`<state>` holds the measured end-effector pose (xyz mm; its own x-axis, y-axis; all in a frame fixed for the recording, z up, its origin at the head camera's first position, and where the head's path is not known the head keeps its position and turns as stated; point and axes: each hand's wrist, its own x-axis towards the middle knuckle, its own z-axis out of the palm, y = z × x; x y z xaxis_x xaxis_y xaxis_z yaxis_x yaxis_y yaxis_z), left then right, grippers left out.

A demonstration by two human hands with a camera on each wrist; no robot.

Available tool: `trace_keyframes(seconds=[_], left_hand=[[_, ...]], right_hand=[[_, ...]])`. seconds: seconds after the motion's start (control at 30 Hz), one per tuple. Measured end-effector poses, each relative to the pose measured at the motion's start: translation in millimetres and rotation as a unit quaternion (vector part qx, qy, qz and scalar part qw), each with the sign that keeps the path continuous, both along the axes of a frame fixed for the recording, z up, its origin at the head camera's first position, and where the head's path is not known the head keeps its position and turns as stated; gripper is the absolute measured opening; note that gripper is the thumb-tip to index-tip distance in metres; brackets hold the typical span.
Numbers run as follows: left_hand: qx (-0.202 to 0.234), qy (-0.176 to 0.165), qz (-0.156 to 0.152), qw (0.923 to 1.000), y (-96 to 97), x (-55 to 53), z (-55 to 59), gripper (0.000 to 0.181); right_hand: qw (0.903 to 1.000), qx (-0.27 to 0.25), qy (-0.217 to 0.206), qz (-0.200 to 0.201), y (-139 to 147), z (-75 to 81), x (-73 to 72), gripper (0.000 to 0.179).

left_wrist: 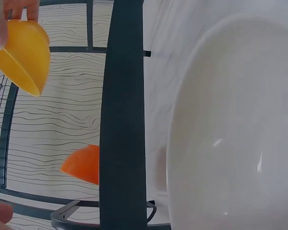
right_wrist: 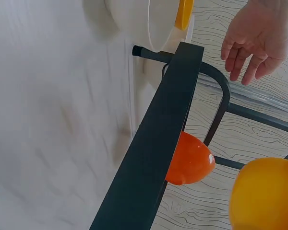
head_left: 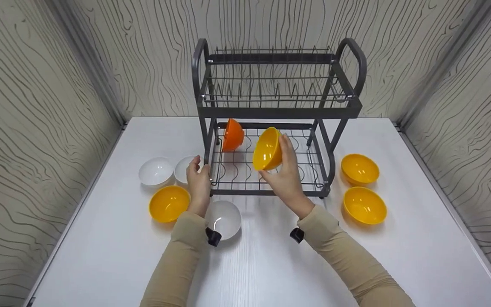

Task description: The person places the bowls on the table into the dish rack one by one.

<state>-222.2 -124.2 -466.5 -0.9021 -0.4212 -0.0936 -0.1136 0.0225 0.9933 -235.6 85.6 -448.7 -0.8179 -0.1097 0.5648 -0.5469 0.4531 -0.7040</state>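
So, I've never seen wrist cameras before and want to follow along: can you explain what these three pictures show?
No machine here: these are a person's bare hands. The wide picture comes from a head camera looking forward and down; the other two come from cameras on the left and right wrists. The right hand holds a glossy round yellow bowl; the left hand is empty, beside a dark two-tier wire dish rack. A glossy orange bowl sits tilted on the lower tier. On the white tabletop lie three round white bowls and three more yellow bowls.
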Motion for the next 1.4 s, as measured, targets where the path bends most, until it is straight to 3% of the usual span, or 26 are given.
trace_keyframes(seconds=[0.27,0.4,0.6,0.8,1.1,1.4], left_hand=[[-0.020,-0.020,-0.078,0.9966,-1.2,-31.7,-4.0,0.060],[-0.043,-0.022,-0.094,0.9944,-2.7,-45.3,-6.7,0.061],[-0.069,-0.031,-0.073,0.9945,-4.5,-55.0,-8.2,0.053],[-0.088,-0.028,-0.038,0.9950,-2.6,-57.3,-12.0,0.032],[-0.099,-0.034,-0.028,0.9941,-1.5,-59.3,-15.9,0.042],[-0.197,-0.030,-0.017,0.9797,1.3,-59.4,-23.3,0.039]], right_hand=[[0.9966,0.082,0.006,0.002,-3,6.3,-19.2,0.094],[0.9944,0.105,0.000,0.006,-7,9.1,-28.5,0.094],[0.9886,0.149,0.019,0.008,-11,10.4,-46.6,0.089],[0.9849,0.169,-0.007,0.034,-14,11.6,-64.3,0.091],[0.9776,0.203,-0.041,0.037,-25,7.5,-85.7,0.090],[0.9760,0.190,-0.098,0.041,-35,-4.1,-97.9,0.092]])
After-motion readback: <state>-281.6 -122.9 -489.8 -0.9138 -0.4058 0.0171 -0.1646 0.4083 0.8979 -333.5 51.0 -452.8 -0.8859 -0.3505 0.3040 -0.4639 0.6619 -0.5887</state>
